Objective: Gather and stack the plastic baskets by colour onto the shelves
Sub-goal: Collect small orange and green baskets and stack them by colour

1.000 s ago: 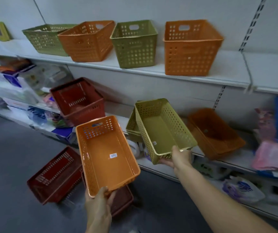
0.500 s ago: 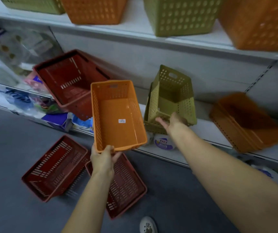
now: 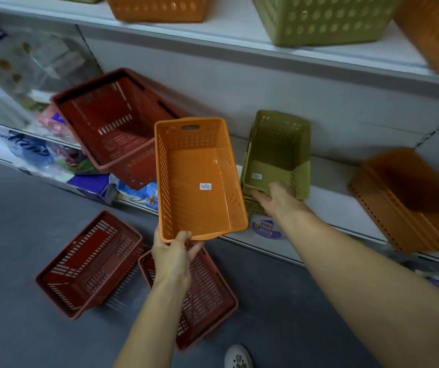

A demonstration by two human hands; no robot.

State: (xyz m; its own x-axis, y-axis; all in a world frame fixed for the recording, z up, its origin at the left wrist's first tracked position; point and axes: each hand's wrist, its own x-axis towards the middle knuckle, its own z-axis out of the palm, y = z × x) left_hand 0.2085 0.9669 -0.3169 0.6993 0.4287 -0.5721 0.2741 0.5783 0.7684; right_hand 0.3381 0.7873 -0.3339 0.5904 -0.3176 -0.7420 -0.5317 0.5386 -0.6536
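Note:
My left hand [image 3: 173,254] grips the near rim of an orange basket [image 3: 197,179], held tilted in the air in front of the middle shelf [image 3: 332,205]. A green basket [image 3: 279,152] sits nested in another green one on that shelf. With straight fingers my right hand [image 3: 274,199] touches its near rim. On the shelf to the left a red basket [image 3: 112,123] leans tilted. A stack of orange baskets [image 3: 409,203] lies at the right. Two red baskets [image 3: 88,264] [image 3: 202,296] lie upside down on the floor.
The upper shelf holds an orange basket [image 3: 157,7], a green basket [image 3: 322,19] and another orange basket [image 3: 436,33]. Packaged goods [image 3: 35,152] fill the lower left shelves. A shoe [image 3: 238,357] shows at the bottom edge, on the grey floor.
My right hand set the green basket into the green one on the shelf and now only touches its rim. The orange basket rose and moved right. The view tilted down.

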